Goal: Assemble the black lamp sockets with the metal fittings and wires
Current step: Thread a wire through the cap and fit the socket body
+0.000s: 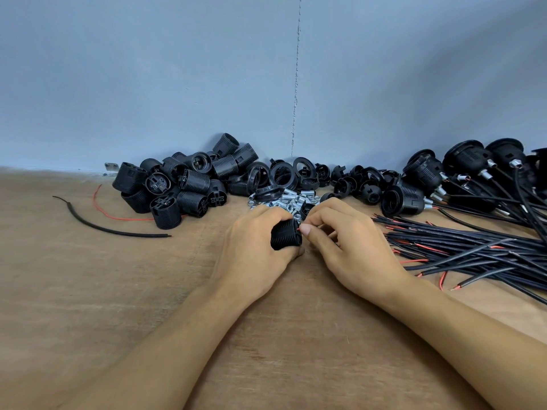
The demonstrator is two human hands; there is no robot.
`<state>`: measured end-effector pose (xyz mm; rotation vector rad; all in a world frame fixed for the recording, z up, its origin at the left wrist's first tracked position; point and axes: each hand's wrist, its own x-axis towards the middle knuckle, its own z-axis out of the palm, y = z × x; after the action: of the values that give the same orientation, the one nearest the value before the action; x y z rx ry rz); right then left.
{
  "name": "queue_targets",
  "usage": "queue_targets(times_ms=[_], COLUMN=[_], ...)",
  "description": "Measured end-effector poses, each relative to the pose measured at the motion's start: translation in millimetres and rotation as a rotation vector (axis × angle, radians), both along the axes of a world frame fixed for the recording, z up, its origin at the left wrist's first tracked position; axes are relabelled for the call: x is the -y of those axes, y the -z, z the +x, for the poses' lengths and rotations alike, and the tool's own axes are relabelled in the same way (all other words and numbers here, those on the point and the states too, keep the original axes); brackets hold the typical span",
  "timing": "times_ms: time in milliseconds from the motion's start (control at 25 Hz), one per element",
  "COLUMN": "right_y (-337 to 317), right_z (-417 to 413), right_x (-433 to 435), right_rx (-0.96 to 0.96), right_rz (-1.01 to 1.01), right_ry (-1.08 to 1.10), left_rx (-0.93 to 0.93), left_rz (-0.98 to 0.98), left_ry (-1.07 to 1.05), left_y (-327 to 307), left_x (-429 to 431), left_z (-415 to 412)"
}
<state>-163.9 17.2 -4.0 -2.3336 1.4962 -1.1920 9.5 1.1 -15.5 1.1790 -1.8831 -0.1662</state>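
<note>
Head view: a black lamp socket [286, 235] is gripped in the left hand [254, 247], fingers curled round its ribbed body, low over the wooden table [88, 306] at centre. The right hand [349, 247] is pinched, thumb and forefinger together, on a red wire tip [298, 229] at the socket's right end; little of that tip can be seen.

The step appears to be feeding a wire end into the socket. It would best be done with the socket held steady and its end turned towards the right hand, so that the tip can be guided straight rather than bent.

Room is bounded on the far side by the metal fittings [293, 199], just beyond the fingers, and by the heap of socket bodies [177, 184] at far left. The wire bundle [473, 247] lies just beside the right wrist, so an outward sweep could snag it. A loose black wire [112, 226] lies well apart to the left. Open wood is available near the person and between that wire and the left hand.
</note>
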Motion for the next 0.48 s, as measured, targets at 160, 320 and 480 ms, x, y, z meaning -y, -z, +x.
queue_targets(times_ms=[160, 320, 480], right_y=[-1.1, -2.6, -3.3], right_z=[0.7, 1.5, 2.8], right_x=[-1.5, -2.9, -3.8], right_rx=[-0.018, -0.041, -0.048], right_rz=[-0.009, -0.014, -0.022], right_ry=[0.012, 0.013, -0.009], left_rx=[0.006, -0.003, -0.01], left_rz=[0.001, 0.002, 0.016], left_ry=[0.007, 0.022, 0.02], left_y=[0.0, 0.1, -0.3], left_x=[0.5, 0.2, -0.3], left_z=[0.2, -1.6, -3.9])
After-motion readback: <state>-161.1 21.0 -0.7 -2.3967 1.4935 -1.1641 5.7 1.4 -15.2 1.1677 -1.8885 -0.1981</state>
